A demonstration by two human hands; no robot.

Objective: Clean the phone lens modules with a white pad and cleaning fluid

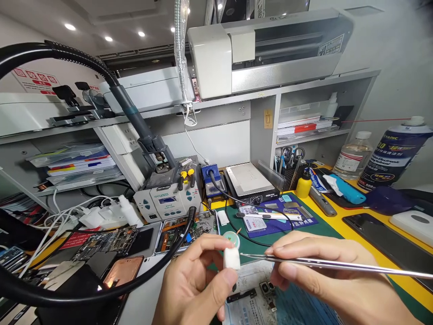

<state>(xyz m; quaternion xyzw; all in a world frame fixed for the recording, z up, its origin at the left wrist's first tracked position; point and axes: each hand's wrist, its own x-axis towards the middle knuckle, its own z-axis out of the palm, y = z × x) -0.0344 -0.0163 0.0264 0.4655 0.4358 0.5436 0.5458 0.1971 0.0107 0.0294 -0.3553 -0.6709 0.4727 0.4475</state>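
My left hand [192,277] pinches a small folded white wipe [232,259] between thumb and fingertips, over the middle of the mat. In my right hand [328,255] are metal tweezers [338,265], gripped between thumb and fingers, with the long end pointing right. Their tip lies at the wipe's right edge; whether it touches, I cannot tell. Just behind my left fingers sits a small round tub [231,239] with pale green contents, partly hidden. Below the hands, small black phone parts [242,295] and a camera module [267,289] rest on a printed sheet.
A black cable [101,289] loops across the left, near circuit boards [108,241] and a parts tray [169,228]. Behind stand a rework station [165,198] and a flat heating plate [248,178]. A brush [267,216] lies on the green mat; a phone [382,237] and spray can [394,155] are right.
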